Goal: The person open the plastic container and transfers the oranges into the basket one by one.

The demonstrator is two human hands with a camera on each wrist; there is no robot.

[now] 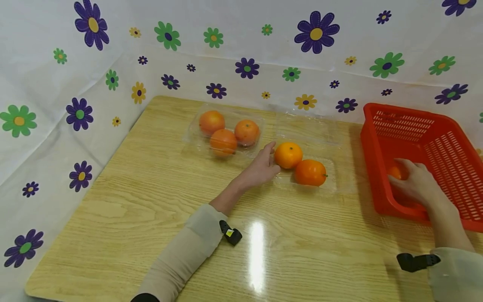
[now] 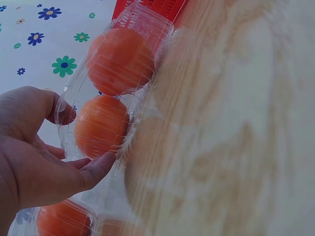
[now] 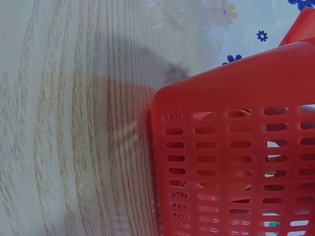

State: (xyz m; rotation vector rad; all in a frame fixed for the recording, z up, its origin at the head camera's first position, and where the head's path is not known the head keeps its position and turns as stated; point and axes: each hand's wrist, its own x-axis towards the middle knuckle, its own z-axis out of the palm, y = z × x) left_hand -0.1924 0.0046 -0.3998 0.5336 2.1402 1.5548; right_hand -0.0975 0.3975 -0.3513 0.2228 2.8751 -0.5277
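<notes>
My left hand [image 1: 261, 167] holds the left end of an open clear plastic clamshell box [image 1: 330, 178]. In the left wrist view, its thumb and index finger lie against the box wall [image 2: 61, 105]. Two oranges sit in this box, a rounder one [image 1: 288, 155] by my fingertips and another [image 1: 310, 173] with a small stem to its right. Inside the red basket [image 1: 371, 167], my right hand [image 1: 419, 182] grips an orange [image 1: 395, 172], partly hidden by the fingers. The right wrist view shows mostly the basket's slotted side [image 3: 221, 162]; the hand is hidden there.
Left of the open box, another clear box [image 1: 196, 138] contains three oranges [image 1: 223, 142]. The open box's lid [image 1: 305, 128] lies back toward the flowered cloth [image 1: 234, 42]. Everything stands on a wooden table [image 1: 151, 201], with the basket at the right.
</notes>
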